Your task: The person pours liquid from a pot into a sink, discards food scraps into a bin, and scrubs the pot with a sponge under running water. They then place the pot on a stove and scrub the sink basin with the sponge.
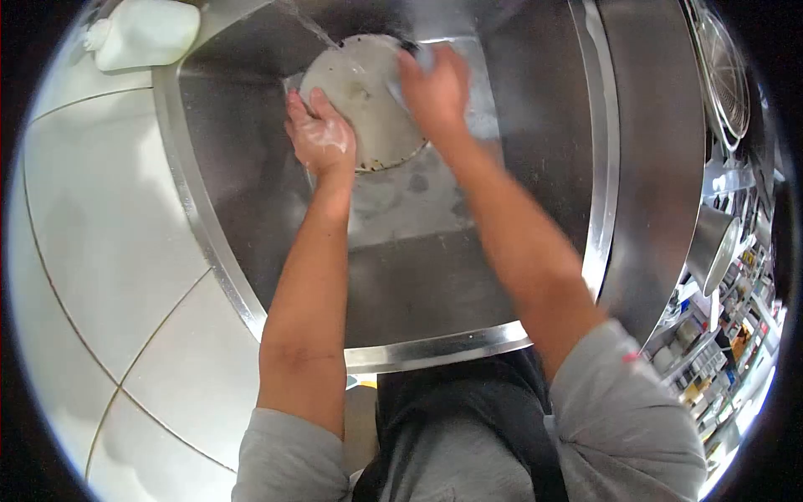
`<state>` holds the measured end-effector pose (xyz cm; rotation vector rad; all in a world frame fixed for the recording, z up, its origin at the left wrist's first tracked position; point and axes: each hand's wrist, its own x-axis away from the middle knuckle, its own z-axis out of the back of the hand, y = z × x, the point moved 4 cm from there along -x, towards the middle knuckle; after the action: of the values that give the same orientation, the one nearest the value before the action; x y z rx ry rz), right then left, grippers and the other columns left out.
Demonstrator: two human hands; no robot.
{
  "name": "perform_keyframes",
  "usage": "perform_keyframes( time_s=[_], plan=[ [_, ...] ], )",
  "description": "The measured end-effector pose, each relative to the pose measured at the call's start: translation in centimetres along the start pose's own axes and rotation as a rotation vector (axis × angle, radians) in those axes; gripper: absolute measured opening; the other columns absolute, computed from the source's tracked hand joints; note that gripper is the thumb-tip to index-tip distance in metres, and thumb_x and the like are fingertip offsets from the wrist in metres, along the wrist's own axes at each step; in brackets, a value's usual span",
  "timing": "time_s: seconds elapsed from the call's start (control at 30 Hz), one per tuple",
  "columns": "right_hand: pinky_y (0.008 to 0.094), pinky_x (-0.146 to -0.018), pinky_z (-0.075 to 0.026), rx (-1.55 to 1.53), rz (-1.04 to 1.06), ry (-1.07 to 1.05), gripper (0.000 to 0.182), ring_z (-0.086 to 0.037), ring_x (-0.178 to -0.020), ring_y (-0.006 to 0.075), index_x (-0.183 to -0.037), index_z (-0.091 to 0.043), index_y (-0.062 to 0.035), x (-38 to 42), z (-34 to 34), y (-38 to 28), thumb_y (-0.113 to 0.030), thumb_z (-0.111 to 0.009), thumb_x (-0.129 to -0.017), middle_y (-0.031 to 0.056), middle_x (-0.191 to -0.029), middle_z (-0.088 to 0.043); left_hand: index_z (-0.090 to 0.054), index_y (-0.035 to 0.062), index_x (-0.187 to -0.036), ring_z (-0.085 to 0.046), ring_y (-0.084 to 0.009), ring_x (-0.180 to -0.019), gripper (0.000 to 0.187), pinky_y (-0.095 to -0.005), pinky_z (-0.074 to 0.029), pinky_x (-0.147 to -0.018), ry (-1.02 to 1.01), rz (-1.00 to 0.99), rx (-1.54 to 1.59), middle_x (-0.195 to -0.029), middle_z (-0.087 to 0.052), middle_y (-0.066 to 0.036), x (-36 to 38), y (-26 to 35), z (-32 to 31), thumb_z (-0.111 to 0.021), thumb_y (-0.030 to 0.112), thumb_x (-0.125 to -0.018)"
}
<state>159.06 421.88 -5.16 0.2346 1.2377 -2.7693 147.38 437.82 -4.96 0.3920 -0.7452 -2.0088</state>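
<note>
A round, pale disc (pixel 376 105) with dark specks along its rim is held over the bottom of a deep steel sink (pixel 431 297). My left hand (pixel 322 138), with whitish suds on it, grips the disc's left edge, thumb on the upper face. At the disc's upper right edge is my right hand (pixel 439 88), blurred by motion with its fingers curled. Something greyish shows beside those fingers; I cannot tell what it is. A thin stream of water (pixel 311 25) falls onto the top of the disc.
A white plastic bottle (pixel 146 33) lies on the white tiled counter (pixel 109 217) left of the sink. Along the right are a wire strainer (pixel 723 79), a metal pot (pixel 715 251) and crowded shelves (pixel 711 360). The sink's metal rim (pixel 443 347) runs close in front of my body.
</note>
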Motion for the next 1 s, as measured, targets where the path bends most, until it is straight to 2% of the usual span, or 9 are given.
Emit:
perform_keyframes(
  time_s=[0.07, 0.27, 0.37, 0.47, 0.57, 0.7, 0.83, 0.93, 1.0],
  plan=[
    [0.0524, -0.098, -0.047, -0.004, -0.271, 0.071, 0.046, -0.06, -0.103, 0.0477, -0.114, -0.064, 0.004, 7.5, 2.5, 1.0, -0.033, -0.075, -0.089, 0.0257, -0.106, -0.064, -0.05, 0.0017, -0.145, -0.054, -0.0455, -0.125, 0.063, -0.0489, -0.043, -0.107, 0.008, 0.007, 0.004, -0.136, -0.057, -0.028, -0.6, -0.4, -0.3, -0.046, 0.049, -0.103],
    [0.0534, -0.092, -0.049, 0.077, -0.032, -0.15, 0.041, -0.06, -0.101, 0.0465, -0.105, -0.065, 0.0011, -3.9, -1.5, -0.5, -0.036, -0.074, -0.089, 0.0245, -0.1, -0.063, -0.052, 0.0011, -0.142, -0.055, -0.0444, -0.125, 0.062, -0.0486, -0.044, -0.106, 0.046, -0.072, -0.022, -0.134, -0.058, -0.028, -1.2, -1.0, -0.6, -0.048, 0.049, -0.103],
    [0.054, -0.09, -0.048, 0.096, -0.035, -0.048, 0.039, -0.06, -0.099, 0.0447, -0.101, -0.067, -0.0009, -3.7, -1.2, -1.9, -0.037, -0.076, -0.087, 0.023, -0.096, -0.064, -0.053, 0.0003, -0.141, -0.055, -0.0444, -0.125, 0.063, -0.0484, -0.043, -0.107, 0.022, -0.047, -0.016, -0.134, -0.059, -0.027, 0.1, -1.2, -0.3, -0.047, 0.05, -0.102],
    [0.055, -0.092, -0.047, 0.062, -0.117, 0.053, 0.036, -0.058, -0.099, 0.0449, -0.105, -0.063, 0.0003, 5.8, 2.6, -1.1, -0.024, -0.079, -0.085, 0.0264, -0.107, -0.058, -0.053, 0.0009, -0.141, -0.055, -0.0447, -0.125, 0.063, -0.0493, -0.043, -0.107, 0.0, -0.03, -0.006, -0.134, -0.059, -0.028, -1.3, 0.2, 0.3, -0.047, 0.05, -0.102],
    [0.0531, -0.09, -0.049, 0.066, -0.124, -0.175, 0.035, -0.057, -0.102, 0.0461, -0.107, -0.062, -0.0016, 9.7, 6.1, -1.1, -0.021, -0.08, -0.083, 0.0265, -0.112, -0.055, -0.052, 0.0027, -0.142, -0.055, -0.0443, -0.125, 0.062, -0.0502, -0.043, -0.107, -0.063, 0.008, -0.119, -0.134, -0.058, -0.027, -1.0, -0.9, 0.7, -0.048, 0.05, -0.102],
    [0.0509, -0.088, -0.051, -0.017, -0.039, -0.231, 0.039, -0.058, -0.102, 0.0447, -0.109, -0.062, -0.003, 4.5, 12.5, -6.7, -0.023, -0.081, -0.082, 0.0237, -0.11, -0.056, -0.052, 0.0053, -0.142, -0.054, -0.0424, -0.127, 0.06, -0.0508, -0.043, -0.107, -0.021, -0.081, -0.285, -0.136, -0.057, -0.026, -2.9, 1.8, 0.6, -0.057, 0.045, -0.098],
    [0.0495, -0.086, -0.052, 0.037, 0.333, -0.006, 0.046, -0.06, -0.101, 0.0437, -0.109, -0.063, -0.0028, -4.9, 21.1, -15.1, -0.03, -0.084, -0.08, 0.021, -0.109, -0.058, -0.055, 0.007, -0.139, -0.056, -0.0418, -0.122, 0.058, -0.0478, -0.043, -0.106, 0.079, -0.419, 0.347, -0.13, -0.061, -0.025, -4.2, 14.0, 5.5, -0.071, 0.035, -0.091],
    [0.0507, -0.091, -0.053, 0.205, 0.443, 0.038, 0.058, -0.061, -0.109, 0.0438, -0.111, -0.066, -0.003, -13.4, 23.0, -17.0, -0.048, -0.083, -0.078, 0.0229, -0.112, -0.061, -0.065, 0.0067, -0.128, -0.058, -0.0398, -0.121, 0.046, -0.0443, -0.045, -0.104, 0.121, -0.588, 0.284, -0.129, -0.063, -0.022, -5.5, 19.4, 6.9, -0.072, 0.033, -0.091],
    [0.0501, -0.096, -0.051, 0.324, 0.444, -0.092, 0.067, -0.06, -0.118, 0.0424, -0.125, -0.067, -0.0079, -18.9, 20.8, -15.2, -0.058, -0.076, -0.081, 0.024, -0.12, -0.065, -0.07, 0.0073, -0.119, -0.061, -0.0393, -0.117, 0.037, -0.0447, -0.048, -0.1, 0.12, -0.613, 0.183, -0.13, -0.064, -0.022, -7.0, 19.4, 5.2, -0.071, 0.033, -0.092]
  ],
)
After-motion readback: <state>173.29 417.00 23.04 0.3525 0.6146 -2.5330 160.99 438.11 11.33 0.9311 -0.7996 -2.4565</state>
